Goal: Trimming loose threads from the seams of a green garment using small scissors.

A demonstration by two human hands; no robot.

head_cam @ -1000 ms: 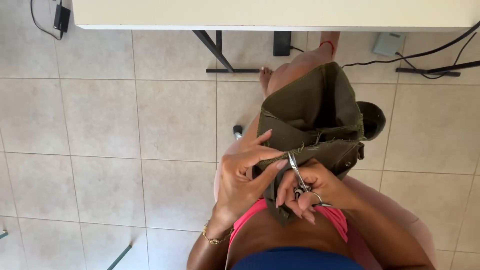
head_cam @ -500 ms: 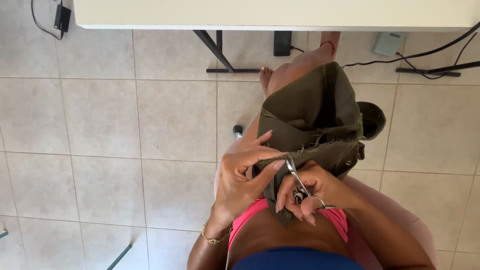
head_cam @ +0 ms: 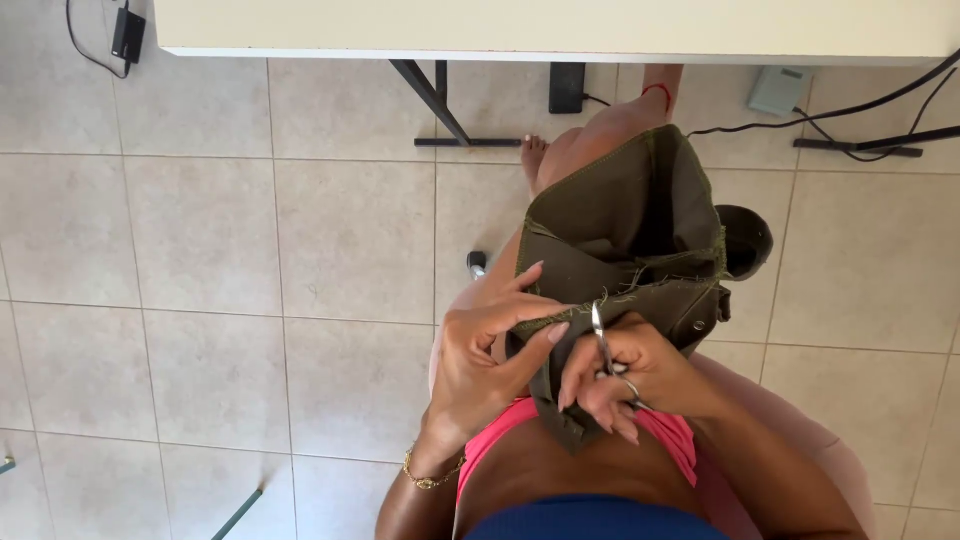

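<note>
Left hand [head_cam: 485, 355]: thumb and forefinger pinched on the frayed edge of the olive fabric piece [head_cam: 625, 235], holding it taut for the blades.
Right hand [head_cam: 625, 375]: fingers closed around small silver scissors [head_cam: 603, 340], tips up against the held edge.
Fabric position: centre-right of frame, draped over the lap.
Fabric condition: olive green, stitched seams, loose threads along the edge, metal snap at lower right.
</note>
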